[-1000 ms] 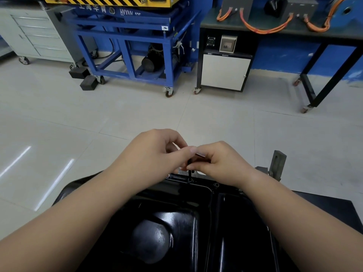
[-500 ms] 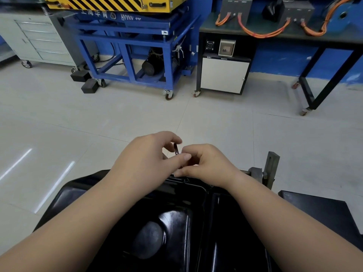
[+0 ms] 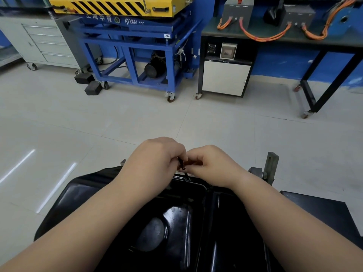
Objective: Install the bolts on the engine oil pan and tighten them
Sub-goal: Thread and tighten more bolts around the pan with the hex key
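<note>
Pinching a half-hidden dark tool [image 3: 182, 165], left hand [image 3: 155, 160] and right hand [image 3: 214, 165] meet over the oil pan [image 3: 88, 191]; stand [image 3: 130, 55] lettering blurred

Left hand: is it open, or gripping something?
Gripping: the left hand is curled, pinching a small dark tool above the oil pan.

The oil pan [image 3: 176, 222] is lying directly before me. My left grip [image 3: 155, 160] and right grip [image 3: 212, 163] are meeting over its far rim, a hex key [image 3: 181, 164] between them. A bracket [image 3: 271, 165] is standing right of the pan.
</note>
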Demonstrator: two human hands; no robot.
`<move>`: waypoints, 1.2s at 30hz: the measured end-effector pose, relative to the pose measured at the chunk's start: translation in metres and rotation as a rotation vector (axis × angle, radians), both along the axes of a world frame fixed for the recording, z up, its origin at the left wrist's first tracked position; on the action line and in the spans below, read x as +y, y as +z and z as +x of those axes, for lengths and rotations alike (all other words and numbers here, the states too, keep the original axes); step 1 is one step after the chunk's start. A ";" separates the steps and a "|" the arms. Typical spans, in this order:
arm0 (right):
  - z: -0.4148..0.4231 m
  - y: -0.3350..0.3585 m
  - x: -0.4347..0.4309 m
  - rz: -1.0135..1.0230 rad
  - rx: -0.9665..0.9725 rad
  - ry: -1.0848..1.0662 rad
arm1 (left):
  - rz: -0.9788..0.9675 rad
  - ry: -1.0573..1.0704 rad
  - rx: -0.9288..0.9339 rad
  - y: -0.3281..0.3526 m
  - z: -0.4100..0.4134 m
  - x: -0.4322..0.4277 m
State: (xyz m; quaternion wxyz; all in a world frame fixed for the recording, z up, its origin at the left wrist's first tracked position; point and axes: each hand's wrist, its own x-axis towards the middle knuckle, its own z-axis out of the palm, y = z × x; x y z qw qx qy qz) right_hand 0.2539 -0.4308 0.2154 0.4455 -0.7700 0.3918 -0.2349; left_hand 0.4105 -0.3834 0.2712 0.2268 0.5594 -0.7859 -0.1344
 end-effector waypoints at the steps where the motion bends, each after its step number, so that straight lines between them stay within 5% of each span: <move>1: 0.000 0.000 0.000 -0.012 0.016 -0.009 | 0.000 -0.020 -0.004 0.000 -0.001 0.001; 8: -0.001 -0.004 0.000 0.026 -0.069 -0.098 | 0.231 0.148 0.292 0.004 0.005 0.005; 15: 0.007 -0.004 0.002 -0.022 -0.066 -0.081 | 0.120 0.293 0.019 0.006 -0.001 0.005; 20: 0.012 -0.008 0.003 -0.056 -0.052 -0.100 | 0.136 0.176 -0.053 0.007 -0.005 0.008; 31: -0.004 -0.002 0.001 -0.064 0.096 0.010 | 0.061 0.061 -0.131 0.006 0.002 0.002; 36: -0.002 -0.003 0.001 -0.072 0.016 -0.046 | -0.045 -0.013 -0.039 0.000 0.002 0.001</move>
